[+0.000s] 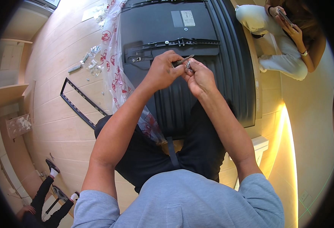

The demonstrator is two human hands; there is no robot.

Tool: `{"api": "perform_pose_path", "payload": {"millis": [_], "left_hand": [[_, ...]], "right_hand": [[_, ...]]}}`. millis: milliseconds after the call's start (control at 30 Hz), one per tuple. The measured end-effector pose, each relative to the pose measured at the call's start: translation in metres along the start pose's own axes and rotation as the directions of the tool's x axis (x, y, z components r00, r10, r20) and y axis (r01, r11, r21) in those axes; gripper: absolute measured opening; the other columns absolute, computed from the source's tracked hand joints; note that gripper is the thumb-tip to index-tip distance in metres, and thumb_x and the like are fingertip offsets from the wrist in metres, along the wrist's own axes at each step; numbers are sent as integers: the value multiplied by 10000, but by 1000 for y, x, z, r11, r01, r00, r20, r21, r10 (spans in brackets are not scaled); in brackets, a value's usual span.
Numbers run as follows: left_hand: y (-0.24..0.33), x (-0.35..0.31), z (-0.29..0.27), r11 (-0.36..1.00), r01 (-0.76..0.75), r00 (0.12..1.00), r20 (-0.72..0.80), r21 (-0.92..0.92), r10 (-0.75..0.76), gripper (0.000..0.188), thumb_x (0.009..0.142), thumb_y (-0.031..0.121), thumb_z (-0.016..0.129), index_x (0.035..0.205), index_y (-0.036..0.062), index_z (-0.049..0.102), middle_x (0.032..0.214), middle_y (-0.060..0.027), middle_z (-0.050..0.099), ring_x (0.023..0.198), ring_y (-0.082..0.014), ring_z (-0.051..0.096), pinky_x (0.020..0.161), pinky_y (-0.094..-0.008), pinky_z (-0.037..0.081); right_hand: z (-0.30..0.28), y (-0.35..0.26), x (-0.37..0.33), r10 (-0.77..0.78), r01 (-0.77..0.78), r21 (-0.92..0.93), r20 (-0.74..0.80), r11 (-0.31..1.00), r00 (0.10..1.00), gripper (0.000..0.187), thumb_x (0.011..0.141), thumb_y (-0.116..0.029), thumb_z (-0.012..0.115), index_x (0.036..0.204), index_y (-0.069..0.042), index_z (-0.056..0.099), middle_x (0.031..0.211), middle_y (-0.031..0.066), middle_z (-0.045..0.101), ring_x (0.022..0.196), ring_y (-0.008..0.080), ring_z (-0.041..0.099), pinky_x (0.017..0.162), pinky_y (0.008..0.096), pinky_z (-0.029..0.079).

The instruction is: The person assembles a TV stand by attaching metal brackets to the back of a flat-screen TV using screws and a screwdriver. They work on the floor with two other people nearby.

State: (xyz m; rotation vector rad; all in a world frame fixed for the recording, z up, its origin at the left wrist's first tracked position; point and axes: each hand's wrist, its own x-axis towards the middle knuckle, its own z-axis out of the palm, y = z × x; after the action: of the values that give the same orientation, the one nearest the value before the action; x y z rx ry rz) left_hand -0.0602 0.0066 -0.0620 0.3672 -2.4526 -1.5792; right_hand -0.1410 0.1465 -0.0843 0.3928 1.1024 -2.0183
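Both my hands meet above the black back of a flat television (151, 22) lying face down. My left hand (163, 70) is closed around a slim pointed tool (186, 59) that looks like a screwdriver; its shaft points right and slightly away. My right hand (202, 78) pinches a small silvery metal fitting (188, 66), close beside the tool's shaft. Whether the tool touches the fitting I cannot tell. Just beyond my hands, a black mounting bracket (197, 41) runs across the television's back. A second bracket (159, 3) crosses its far end.
Clear plastic wrap with red marks (115, 57) lies along the television's left side. On the wooden floor are a black metal frame (81, 91), a grey-green handle (74, 68) and small bags of hardware (94, 68). One person (277, 38) sits at far right with a phone; another's legs (45, 195) show lower left.
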Motion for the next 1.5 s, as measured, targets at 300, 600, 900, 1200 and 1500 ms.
{"api": "perform_pose_path", "payload": {"millis": [300, 600, 900, 1200, 1500], "left_hand": [[4, 4, -6, 827, 413, 910, 211, -382, -357, 204, 936, 158, 693, 1052, -3, 740, 882, -41, 704, 677, -86, 580, 636, -238, 466], [4, 5, -19, 613, 524, 849, 301, -592, -435, 135, 942, 160, 716, 970, 28, 717, 861, -39, 692, 642, -103, 598, 569, -250, 470], [5, 6, -17, 689, 504, 860, 231, -521, -454, 126, 935, 152, 715, 958, 28, 714, 859, -36, 688, 641, -99, 596, 573, -245, 468], [7, 6, -27, 543, 457, 870, 227, -704, -438, 195, 949, 181, 759, 1065, 34, 707, 886, -26, 686, 728, -93, 627, 631, -252, 515], [10, 4, -17, 698, 354, 931, 167, -622, -324, 198, 924, 156, 788, 1060, 31, 717, 916, -15, 698, 774, -85, 638, 681, -252, 509]], "right_hand": [[8, -6, -10, 30, -32, -55, -20, 998, 999, 171, 1081, -115, 532, 1181, 22, 554, 1090, 172, 705, 964, 247, 724, 924, 431, 610], [8, -3, -10, 41, -37, -111, 32, 993, 999, 193, 1065, -170, 611, 1143, 5, 630, 1052, 110, 698, 973, 220, 702, 931, 402, 599], [8, -3, -9, 50, -43, -127, 55, 991, 997, 179, 1057, -164, 624, 1147, -10, 638, 1031, 85, 690, 950, 180, 683, 898, 343, 592], [6, -5, -4, 63, -65, 28, 87, 997, 994, 168, 1052, -178, 637, 1143, -38, 631, 982, 63, 685, 916, 164, 680, 859, 333, 597], [3, -5, -3, -12, 9, 54, 56, 999, 998, 144, 1040, -147, 653, 1145, -50, 642, 946, 22, 673, 823, 108, 641, 772, 274, 566]]}}
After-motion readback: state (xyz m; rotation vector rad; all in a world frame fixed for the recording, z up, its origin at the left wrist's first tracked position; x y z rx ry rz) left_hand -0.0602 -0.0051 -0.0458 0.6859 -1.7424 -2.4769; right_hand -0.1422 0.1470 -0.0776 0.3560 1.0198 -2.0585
